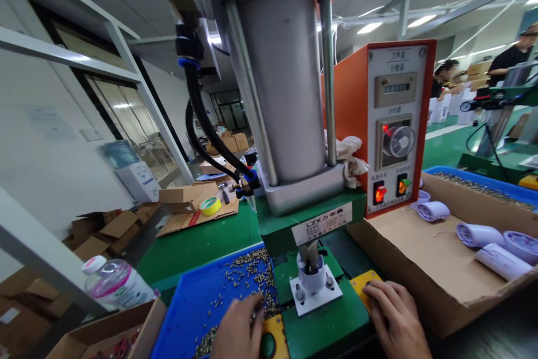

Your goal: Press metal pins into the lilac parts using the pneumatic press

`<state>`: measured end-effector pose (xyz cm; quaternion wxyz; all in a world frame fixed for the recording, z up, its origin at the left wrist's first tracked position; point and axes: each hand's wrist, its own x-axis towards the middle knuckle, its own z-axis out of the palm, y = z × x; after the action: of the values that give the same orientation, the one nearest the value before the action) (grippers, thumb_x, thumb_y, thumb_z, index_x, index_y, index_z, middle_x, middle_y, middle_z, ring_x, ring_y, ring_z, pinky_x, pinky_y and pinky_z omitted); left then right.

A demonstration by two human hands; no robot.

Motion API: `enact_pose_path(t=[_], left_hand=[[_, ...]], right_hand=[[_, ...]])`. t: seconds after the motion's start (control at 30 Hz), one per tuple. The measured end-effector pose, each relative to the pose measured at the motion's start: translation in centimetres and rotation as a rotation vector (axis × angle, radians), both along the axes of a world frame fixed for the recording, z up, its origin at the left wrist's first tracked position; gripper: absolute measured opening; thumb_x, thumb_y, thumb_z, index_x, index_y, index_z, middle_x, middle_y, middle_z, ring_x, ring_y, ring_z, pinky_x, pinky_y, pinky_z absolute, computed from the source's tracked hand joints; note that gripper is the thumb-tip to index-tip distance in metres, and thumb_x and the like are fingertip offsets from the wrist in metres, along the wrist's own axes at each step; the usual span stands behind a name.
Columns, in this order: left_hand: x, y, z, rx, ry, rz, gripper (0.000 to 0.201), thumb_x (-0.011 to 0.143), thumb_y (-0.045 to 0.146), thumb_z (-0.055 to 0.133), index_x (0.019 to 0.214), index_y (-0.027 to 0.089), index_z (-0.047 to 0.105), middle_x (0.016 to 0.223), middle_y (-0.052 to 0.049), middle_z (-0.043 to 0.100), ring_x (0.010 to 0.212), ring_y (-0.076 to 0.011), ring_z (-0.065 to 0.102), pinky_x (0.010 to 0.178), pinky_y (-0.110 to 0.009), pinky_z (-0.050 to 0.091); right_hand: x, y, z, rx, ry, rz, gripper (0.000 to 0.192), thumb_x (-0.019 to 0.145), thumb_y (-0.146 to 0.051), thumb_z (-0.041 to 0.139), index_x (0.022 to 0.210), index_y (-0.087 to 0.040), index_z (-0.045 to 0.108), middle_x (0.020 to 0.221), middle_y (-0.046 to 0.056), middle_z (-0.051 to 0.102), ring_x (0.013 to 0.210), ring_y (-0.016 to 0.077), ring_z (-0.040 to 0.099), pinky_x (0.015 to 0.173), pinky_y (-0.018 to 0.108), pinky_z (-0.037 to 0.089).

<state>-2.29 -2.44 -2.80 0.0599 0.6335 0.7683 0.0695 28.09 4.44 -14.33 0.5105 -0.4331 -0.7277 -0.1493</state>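
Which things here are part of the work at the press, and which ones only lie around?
In use: left hand by the blue tray of small metal parts; right hand on the yellow button; white part under the press.

Lying about: water bottle, tape roll, rag.

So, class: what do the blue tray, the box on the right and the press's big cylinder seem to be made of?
Blue tray: probably plastic, smooth and evenly coloured. Box: brown corrugated cardboard, matte, with bent flaps. Cylinder: seemingly metal, dull grey sheen with soft reflections.
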Motion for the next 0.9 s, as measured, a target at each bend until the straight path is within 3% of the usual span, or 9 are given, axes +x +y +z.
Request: enact_pose_path(t=[0.03, 0.13, 0.2, 0.3, 0.47, 0.6, 0.67, 0.8, 0.9], left_hand=[[-0.6, 1.6, 0.4, 0.038, 0.076, -0.025, 0.039, 0.097, 0.031, 0.031, 0.123, 0.023, 0.058, 0.123, -0.006, 0.066, 0.116, -0.0188, 0.059, 0.103, -0.033, 0.046], [-2.1, 6.5, 0.7, 0.03, 0.206, 0.016, 0.038, 0.091, 0.019, 0.042, 0.126, 0.007, 0.054, 0.126, -0.019, 0.062, 0.121, -0.0303, 0.055, 0.105, -0.045, 0.044], [-2.6, 9.1, 0.3, 0.015, 0.257, 0.018, 0.037, 0.089, 0.014, 0.046, 0.124, 0.007, 0.054, 0.124, -0.019, 0.063, 0.119, -0.0315, 0.057, 0.1, -0.049, 0.047], [-2.3, 11.3, -0.2, -0.013, 0.301, -0.047, 0.033, 0.088, 0.011, 0.047, 0.12, 0.012, 0.056, 0.119, -0.012, 0.066, 0.112, -0.025, 0.062, 0.095, -0.046, 0.051], [-1.1, 11.8, -0.3, 0.017, 0.35, -0.161, 0.031, 0.091, 0.007, 0.034, 0.105, 0.012, 0.062, 0.108, -0.011, 0.07, 0.099, -0.0217, 0.066, 0.088, -0.041, 0.052], [-0.3, 11.1, 0.2, 0.054, 0.352, -0.207, 0.035, 0.093, 0.01, 0.029, 0.094, 0.014, 0.064, 0.1, -0.012, 0.072, 0.103, -0.0214, 0.066, 0.088, -0.036, 0.05], [-0.1, 10.8, 0.3, 0.055, 0.349, -0.217, 0.038, 0.094, 0.012, 0.026, 0.094, 0.015, 0.064, 0.101, -0.014, 0.072, 0.106, -0.0219, 0.065, 0.087, -0.035, 0.05], [-0.2, 10.6, 0.1, 0.024, 0.346, -0.212, 0.037, 0.096, 0.018, 0.028, 0.097, 0.015, 0.065, 0.103, -0.013, 0.072, 0.102, -0.022, 0.067, 0.086, -0.036, 0.051], [-0.5, 10.6, -0.2, -0.003, 0.343, -0.185, 0.031, 0.093, 0.013, 0.034, 0.1, 0.014, 0.065, 0.105, -0.011, 0.072, 0.099, -0.0221, 0.068, 0.087, -0.038, 0.052]], right_hand=[[-0.1, 0.0, 0.1, 0.01, 0.004, -0.006, 0.016, 0.092, -0.024, 0.049, 0.098, -0.02, 0.063, 0.093, 0.005, 0.071, 0.088, 0.0199, 0.056, 0.077, 0.032, 0.047], [-0.2, 0.0, 0.4, 0.03, -0.01, -0.017, 0.016, 0.091, -0.025, 0.049, 0.097, -0.021, 0.063, 0.093, 0.004, 0.072, 0.087, 0.0195, 0.057, 0.075, 0.031, 0.049], [-0.2, 0.1, 0.4, 0.035, -0.028, -0.031, 0.017, 0.091, -0.026, 0.049, 0.097, -0.021, 0.064, 0.092, 0.004, 0.072, 0.086, 0.0192, 0.058, 0.073, 0.031, 0.051], [0.0, 0.2, 0.3, 0.011, -0.057, -0.048, 0.016, 0.091, -0.027, 0.05, 0.099, -0.023, 0.063, 0.094, 0.003, 0.073, 0.084, 0.0192, 0.061, 0.071, 0.031, 0.054], [0.6, 0.1, 1.2, -0.167, -0.105, -0.003, 0.028, 0.081, -0.021, 0.06, 0.109, -0.027, 0.057, 0.101, 0.001, 0.072, 0.089, 0.0191, 0.066, 0.075, 0.033, 0.058], [-0.7, 0.0, 3.9, -0.263, 0.135, 0.103, 0.029, 0.087, -0.023, 0.052, 0.115, -0.029, 0.051, 0.104, 0.003, 0.068, 0.097, 0.0176, 0.066, 0.082, 0.032, 0.059], [-2.1, 0.2, 5.7, -0.376, 0.273, 0.22, 0.034, 0.09, -0.026, 0.048, 0.124, -0.032, 0.044, 0.11, 0.003, 0.065, 0.101, 0.0165, 0.065, 0.086, 0.032, 0.058], [-5.4, 1.0, 9.7, -0.677, 0.381, 0.58, 0.075, 0.082, -0.021, 0.055, 0.144, -0.034, 0.015, 0.14, 0.007, 0.049, 0.125, 0.0195, 0.053, 0.107, 0.042, 0.046], [-7.7, 1.5, 11.6, -0.765, 0.449, 0.736, 0.08, 0.075, -0.021, 0.058, 0.144, -0.028, 0.017, 0.14, 0.01, 0.052, 0.125, 0.0242, 0.054, 0.107, 0.048, 0.044]])
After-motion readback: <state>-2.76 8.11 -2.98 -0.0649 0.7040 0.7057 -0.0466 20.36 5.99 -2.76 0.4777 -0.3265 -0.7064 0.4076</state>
